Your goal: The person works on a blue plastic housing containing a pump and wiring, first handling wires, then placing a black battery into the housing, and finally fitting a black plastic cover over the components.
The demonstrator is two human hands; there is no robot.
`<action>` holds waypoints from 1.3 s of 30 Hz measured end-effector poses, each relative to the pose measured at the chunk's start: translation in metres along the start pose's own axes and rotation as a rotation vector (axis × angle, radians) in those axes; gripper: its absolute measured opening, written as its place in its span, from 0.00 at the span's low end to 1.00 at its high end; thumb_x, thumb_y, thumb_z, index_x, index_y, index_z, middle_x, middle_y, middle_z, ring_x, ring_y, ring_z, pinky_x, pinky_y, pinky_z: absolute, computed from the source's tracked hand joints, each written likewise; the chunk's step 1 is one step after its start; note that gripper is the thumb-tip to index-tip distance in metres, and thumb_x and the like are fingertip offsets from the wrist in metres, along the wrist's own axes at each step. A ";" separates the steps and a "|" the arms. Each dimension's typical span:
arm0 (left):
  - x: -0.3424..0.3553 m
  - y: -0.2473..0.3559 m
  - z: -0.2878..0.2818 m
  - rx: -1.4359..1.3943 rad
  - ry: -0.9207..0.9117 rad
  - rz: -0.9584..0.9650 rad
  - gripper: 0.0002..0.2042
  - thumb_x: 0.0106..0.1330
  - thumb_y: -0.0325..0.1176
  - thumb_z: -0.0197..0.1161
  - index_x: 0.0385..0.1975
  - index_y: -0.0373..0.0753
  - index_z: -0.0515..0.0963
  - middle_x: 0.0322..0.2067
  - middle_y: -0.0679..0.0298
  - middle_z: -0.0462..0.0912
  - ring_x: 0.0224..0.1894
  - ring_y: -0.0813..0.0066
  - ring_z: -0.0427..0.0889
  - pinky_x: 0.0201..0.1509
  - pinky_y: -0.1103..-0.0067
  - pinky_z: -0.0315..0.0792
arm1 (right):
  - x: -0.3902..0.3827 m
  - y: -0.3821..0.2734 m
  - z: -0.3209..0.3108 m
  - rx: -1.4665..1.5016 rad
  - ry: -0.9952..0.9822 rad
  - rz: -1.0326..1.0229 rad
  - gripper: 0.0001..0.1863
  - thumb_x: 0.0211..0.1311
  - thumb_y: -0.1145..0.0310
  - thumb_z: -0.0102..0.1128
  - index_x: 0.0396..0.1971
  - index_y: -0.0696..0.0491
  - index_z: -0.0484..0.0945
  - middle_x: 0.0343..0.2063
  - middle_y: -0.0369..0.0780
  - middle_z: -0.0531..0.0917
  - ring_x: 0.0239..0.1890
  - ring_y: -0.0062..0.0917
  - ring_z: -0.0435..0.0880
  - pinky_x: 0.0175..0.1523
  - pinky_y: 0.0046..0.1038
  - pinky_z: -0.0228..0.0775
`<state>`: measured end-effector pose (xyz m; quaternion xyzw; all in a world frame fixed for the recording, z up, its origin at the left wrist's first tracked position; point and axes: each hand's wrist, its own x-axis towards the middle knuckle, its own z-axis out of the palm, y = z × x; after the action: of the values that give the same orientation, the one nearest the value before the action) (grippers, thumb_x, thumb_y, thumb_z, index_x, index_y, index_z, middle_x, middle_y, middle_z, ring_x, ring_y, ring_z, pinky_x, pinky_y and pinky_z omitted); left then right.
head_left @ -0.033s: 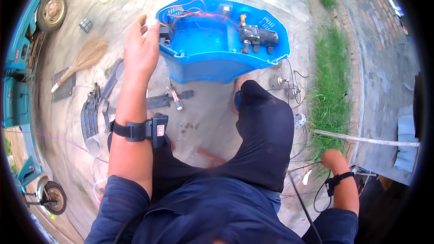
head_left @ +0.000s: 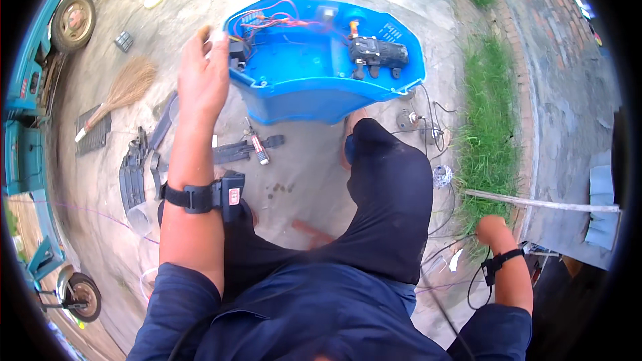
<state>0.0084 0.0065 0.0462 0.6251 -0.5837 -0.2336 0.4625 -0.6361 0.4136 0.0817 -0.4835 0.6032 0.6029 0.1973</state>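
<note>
A blue plastic housing is at top centre, open side up, with red wires, a black pump and a small fitting inside. My left hand grips its left end, thumb at the rim, fingers partly hidden. At lower right, my right hand is closed on a thin black cable beside the grass.
A screwdriver-like tool, black straps, a broom and a coiled cable lie on the concrete. A teal vehicle lines the left. A pale pole crosses the grass at right.
The housing and my left hand have shifted slightly to the left. My right hand is almost unmoved.
</note>
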 end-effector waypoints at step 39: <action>0.091 -0.054 -0.061 -0.599 0.081 -0.422 0.37 0.85 0.59 0.39 0.74 0.28 0.62 0.74 0.42 0.65 0.78 0.50 0.63 0.83 0.57 0.55 | 0.370 -0.186 -0.455 1.269 0.650 -0.228 0.47 0.51 0.48 0.80 0.67 0.57 0.70 0.65 0.51 0.77 0.66 0.45 0.79 0.68 0.42 0.75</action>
<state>0.1059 -0.0663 0.0511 0.5772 -0.3288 -0.4596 0.5895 -0.4949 -0.0955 -0.2325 -0.4906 0.8111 -0.0620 0.3125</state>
